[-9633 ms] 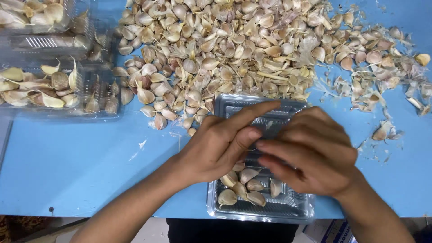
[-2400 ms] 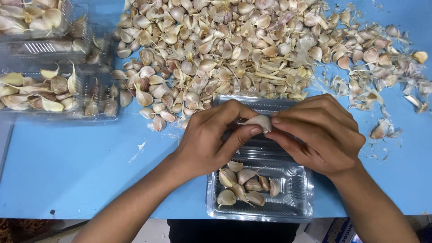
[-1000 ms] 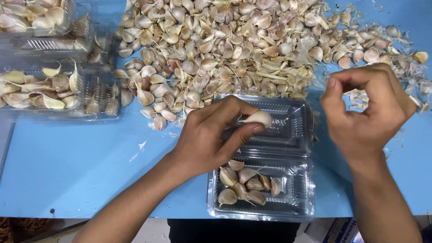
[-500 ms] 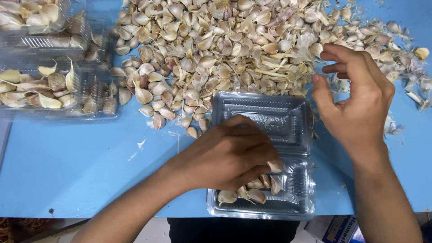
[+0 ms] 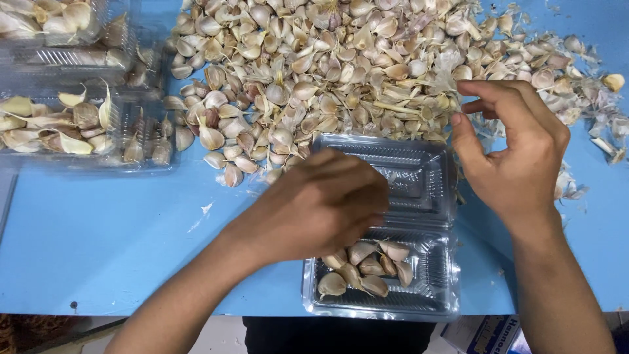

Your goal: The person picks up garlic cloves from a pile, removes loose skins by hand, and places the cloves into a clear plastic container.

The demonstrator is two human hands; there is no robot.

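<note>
Clear plastic, the hinged clamshell box (image 5: pixel 383 262) lies open at the near edge of the blue table (image 5: pixel 111 236), a few garlic cloves (image 5: pixel 363 272) in its nearer half. Dropping a clove there goes best with the fingers low over that half, so it lands among the others and not on the lid. Curled knuckles-up over the box, the left hand (image 5: pixel 321 206) hides its fingertips, so whether it grips anything cannot be told. Further off, the right hand (image 5: pixel 514 151) hangs half open and empty, fingertips at the edge of the big garlic pile (image 5: pixel 314 65); filled boxes (image 5: pixel 72 124) sit far left.
</note>
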